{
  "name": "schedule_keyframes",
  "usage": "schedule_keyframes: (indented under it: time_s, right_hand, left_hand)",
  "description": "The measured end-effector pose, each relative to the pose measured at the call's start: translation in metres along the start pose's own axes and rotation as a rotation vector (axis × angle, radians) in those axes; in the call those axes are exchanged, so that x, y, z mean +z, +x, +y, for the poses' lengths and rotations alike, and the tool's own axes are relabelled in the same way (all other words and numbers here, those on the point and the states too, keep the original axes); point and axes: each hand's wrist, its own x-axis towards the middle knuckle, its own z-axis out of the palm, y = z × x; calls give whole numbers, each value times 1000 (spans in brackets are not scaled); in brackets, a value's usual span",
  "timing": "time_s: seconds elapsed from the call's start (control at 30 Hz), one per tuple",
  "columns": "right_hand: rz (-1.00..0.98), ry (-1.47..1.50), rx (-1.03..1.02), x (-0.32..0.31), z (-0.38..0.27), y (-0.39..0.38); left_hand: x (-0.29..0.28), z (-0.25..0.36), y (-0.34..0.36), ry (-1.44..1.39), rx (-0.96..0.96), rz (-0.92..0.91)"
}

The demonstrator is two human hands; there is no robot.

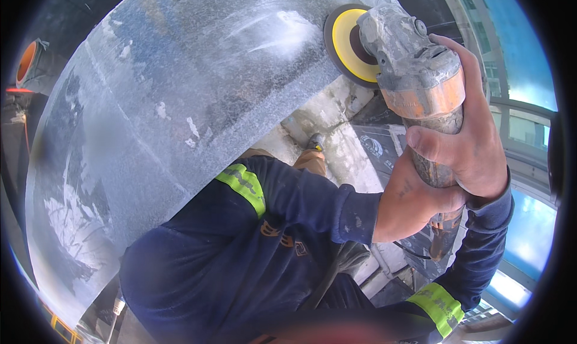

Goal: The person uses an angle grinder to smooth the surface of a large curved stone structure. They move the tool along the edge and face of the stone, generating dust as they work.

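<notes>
Because the grinder [424, 94] is presumably needing steadying, the left hand [410, 201] and right hand [475, 145] are wrapping fingers [472, 67] around it, upper right

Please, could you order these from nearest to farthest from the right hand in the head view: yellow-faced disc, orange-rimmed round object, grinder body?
1. Grinder body: touching, held in the right hand.
2. Yellow-faced disc: at the grinder's upper end, left of the hand.
3. Orange-rimmed round object: far left, past the large grey surface.
</notes>
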Motion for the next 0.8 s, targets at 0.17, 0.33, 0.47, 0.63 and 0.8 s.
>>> schedule_keyframes:
  time_s: [0.17, 0.33, 0.47, 0.63, 0.8]
  right_hand:
    - [48, -71, 180, -11, 1, 3]
    - [27, -95, 89, -2, -3, -6]
    - [18, -88, 30, 2, 3, -8]
    - [69, -128, 148, -18, 13, 14]
    - [63, -91, 180, -13, 5, 11]
  left_hand:
    - [-7, -3, 16, 64, -102, -18]
    - [-3, 1, -2, 140, -37, 54]
    - [-5, 8, -8, 114, -56, 2]
    - [-15, -3, 30, 38, -59, -72]
    - [-13, -3, 24, 100, 1, -4]
